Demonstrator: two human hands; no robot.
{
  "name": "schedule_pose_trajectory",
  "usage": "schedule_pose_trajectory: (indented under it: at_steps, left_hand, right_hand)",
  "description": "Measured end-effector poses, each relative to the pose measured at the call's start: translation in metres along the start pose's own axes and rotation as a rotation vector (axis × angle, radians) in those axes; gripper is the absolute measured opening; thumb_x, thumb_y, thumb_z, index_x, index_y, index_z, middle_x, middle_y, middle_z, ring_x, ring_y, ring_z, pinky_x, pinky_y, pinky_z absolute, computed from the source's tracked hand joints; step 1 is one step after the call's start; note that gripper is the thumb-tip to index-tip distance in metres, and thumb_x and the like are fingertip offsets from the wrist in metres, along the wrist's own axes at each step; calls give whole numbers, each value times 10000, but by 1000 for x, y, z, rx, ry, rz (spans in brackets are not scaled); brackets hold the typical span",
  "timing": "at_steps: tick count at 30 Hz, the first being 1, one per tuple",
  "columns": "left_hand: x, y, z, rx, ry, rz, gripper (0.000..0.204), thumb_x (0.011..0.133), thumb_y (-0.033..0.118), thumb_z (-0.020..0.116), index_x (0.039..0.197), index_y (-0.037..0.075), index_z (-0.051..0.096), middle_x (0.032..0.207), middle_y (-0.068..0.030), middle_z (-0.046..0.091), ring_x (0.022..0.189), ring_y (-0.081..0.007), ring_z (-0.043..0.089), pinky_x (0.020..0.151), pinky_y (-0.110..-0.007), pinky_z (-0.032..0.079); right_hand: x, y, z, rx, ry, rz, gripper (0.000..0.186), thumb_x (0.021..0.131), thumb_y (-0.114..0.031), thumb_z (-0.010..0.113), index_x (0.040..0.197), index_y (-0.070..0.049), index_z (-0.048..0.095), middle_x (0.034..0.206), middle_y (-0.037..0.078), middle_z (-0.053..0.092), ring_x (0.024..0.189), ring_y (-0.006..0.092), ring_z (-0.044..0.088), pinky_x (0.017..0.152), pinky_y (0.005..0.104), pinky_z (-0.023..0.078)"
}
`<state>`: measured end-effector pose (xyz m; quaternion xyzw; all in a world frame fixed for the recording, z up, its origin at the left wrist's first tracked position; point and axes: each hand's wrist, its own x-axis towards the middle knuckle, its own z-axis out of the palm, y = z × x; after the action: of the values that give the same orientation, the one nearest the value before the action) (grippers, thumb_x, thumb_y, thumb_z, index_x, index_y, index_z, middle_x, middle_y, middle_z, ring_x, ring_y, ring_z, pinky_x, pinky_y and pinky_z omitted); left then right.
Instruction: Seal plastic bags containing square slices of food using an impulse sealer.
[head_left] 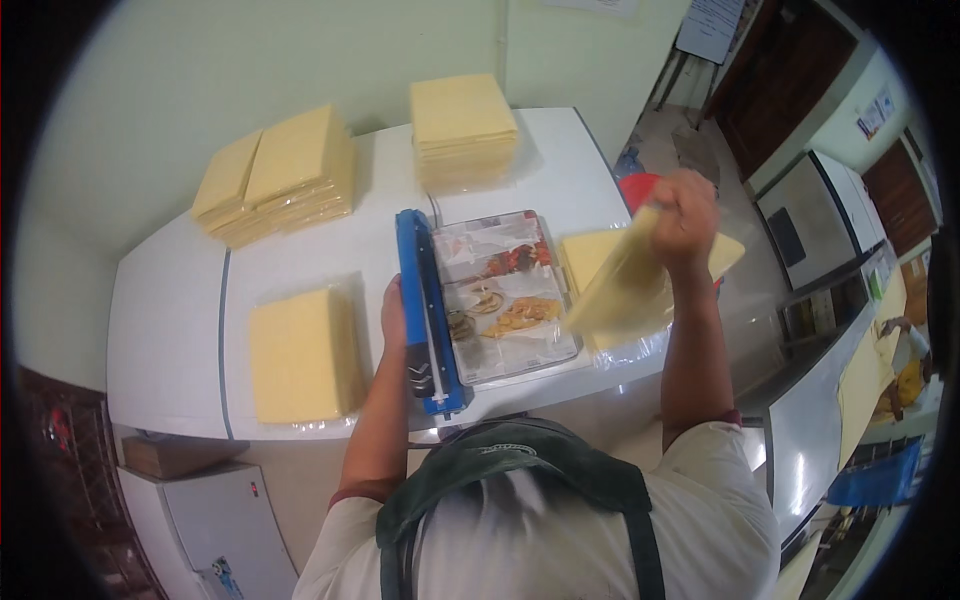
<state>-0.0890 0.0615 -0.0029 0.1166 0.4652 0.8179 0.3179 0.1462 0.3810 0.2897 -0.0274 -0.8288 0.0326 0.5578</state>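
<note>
By the white table's (565,150) right edge, the right hand (685,222) grips a tilted yellow sheet bundle (618,278), apparently mid-handling and needing steady control next, while the left hand's (394,318) fingers, at the blue heat sealer (418,285), can't be read.

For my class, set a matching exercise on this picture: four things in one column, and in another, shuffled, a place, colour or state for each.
Things:
1. Sealer
2. Board
3. Left hand
4. Right hand

Descriptions:
A. covered in food pictures
B. raised, holding a yellow pack
C. blue
D. at the sealer's left edge

Pairs: 1-C, 2-A, 3-D, 4-B
</note>
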Motion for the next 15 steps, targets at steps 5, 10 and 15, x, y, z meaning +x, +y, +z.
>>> schedule_pose_trajectory:
  at_steps: [5, 10, 15]
  left_hand:
    - [-9, 17, 32, 754, 207, 116, 522, 1071, 335, 278, 1384, -17, 504, 1319, -191, 591, 1211, -264, 571, 1051, -374, 419]
    - [-12, 24, 21, 472, 265, 94, 541, 1082, 350, 271, 1406, -31, 478, 1393, -206, 539, 1287, -287, 526, 1097, -411, 396]
    - [-14, 53, 25, 495, 291, -9, 503, 1048, 399, 417, 1275, -14, 591, 1215, -164, 654, 1107, -251, 629, 945, -391, 486]
  right_hand:
    - [-20, -42, 118, 201, -665, 174, 158, 762, -34, 576, 814, -113, 703, 836, 99, 690, 829, 330, 646, 773, 445, 464]
    - [-99, -126, 185, 146, -832, 327, 496, 948, -347, 572, 1379, -102, 547, 1469, 180, 469, 1438, 352, 311, 1162, 580, 169]
    - [-148, -133, 159, -282, -992, 760, 933, 916, -577, 530, 1543, 27, 196, 1597, 308, 131, 1501, 442, 75, 1173, 630, 22]
